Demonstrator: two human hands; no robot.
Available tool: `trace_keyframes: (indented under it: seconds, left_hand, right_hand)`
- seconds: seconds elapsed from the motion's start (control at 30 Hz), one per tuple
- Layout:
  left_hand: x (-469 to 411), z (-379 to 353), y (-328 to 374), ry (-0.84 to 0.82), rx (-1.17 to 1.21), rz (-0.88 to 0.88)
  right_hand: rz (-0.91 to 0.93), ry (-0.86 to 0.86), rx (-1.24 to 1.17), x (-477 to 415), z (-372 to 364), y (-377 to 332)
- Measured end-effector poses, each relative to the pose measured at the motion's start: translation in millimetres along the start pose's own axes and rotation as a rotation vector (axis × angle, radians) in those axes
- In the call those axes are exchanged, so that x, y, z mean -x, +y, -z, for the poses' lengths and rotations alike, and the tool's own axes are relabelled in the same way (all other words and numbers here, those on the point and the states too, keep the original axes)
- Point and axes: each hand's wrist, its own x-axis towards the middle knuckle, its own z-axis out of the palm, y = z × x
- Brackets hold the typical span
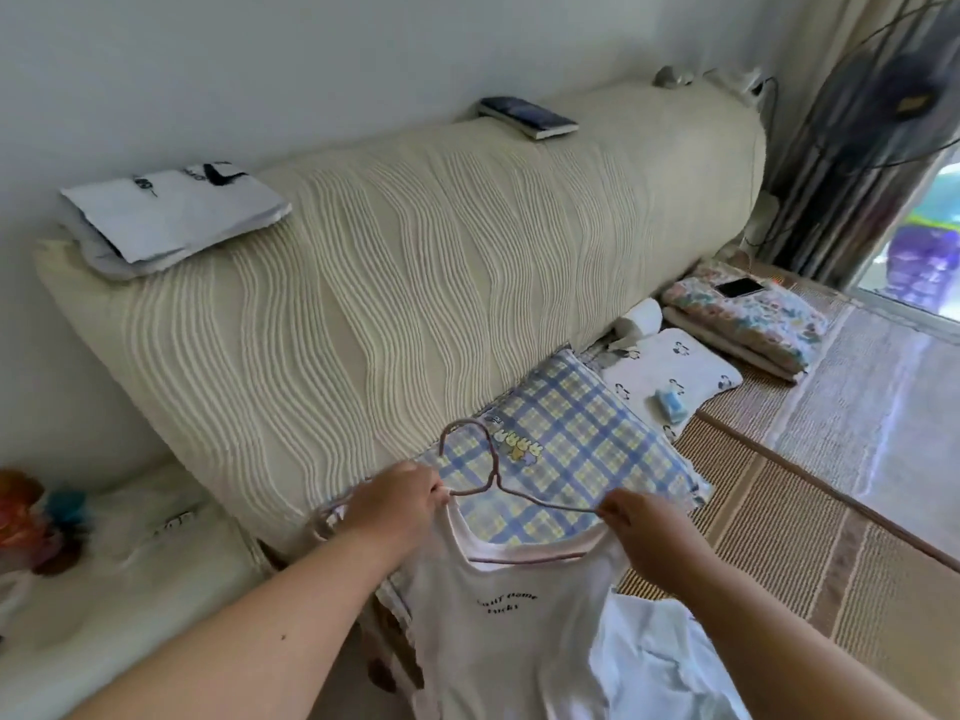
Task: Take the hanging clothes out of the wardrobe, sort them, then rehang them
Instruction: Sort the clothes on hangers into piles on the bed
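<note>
The white top is light and limp and the wire hanger thin and springy, so we hold at the shoulders. Our left hand and right hand each pinch strap and wire, arms outstretched over the bed's head end.

The top is coloured white, edged in pale pink and printed with small dark lettering, and the hanger is tinted dusty pink. The pillow is checked in blue, yellow and white, while the headboard is covered in cream with raised wavy lines. The white pillow is dotted with small black figures, the blanket is patterned with pastel flowers, and the mat is woven in tan with brown borders.
</note>
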Motion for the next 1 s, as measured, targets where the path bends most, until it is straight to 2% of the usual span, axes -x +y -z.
trace_keyframes:
  seconds: [0.3,0.53,0.63,0.73,1.0]
  left_hand:
    - [-181,-77,-62,-0.313,-0.109,-0.080]
    - [-244,-107,-52,-0.231,0.048,-0.079]
    - [-236,-109,-31,-0.354,0.014,-0.138]
    - [-210,-105,12,-0.489,0.001,-0.296]
    - [-84,-94,167,-0.537,-0.055,-0.811]
  right_hand:
    - [-0.323,-0.142,0.096,-133,-97,1]
    - [-0.460,-0.069,-0.029,-179,-98,14]
    - [-0.450,-0.050,-0.025,-154,-90,14]
    - [-0.446,-0.008,-0.034,-107,-74,13]
    - [-0.591,0.124,-0.015,73,-4,41]
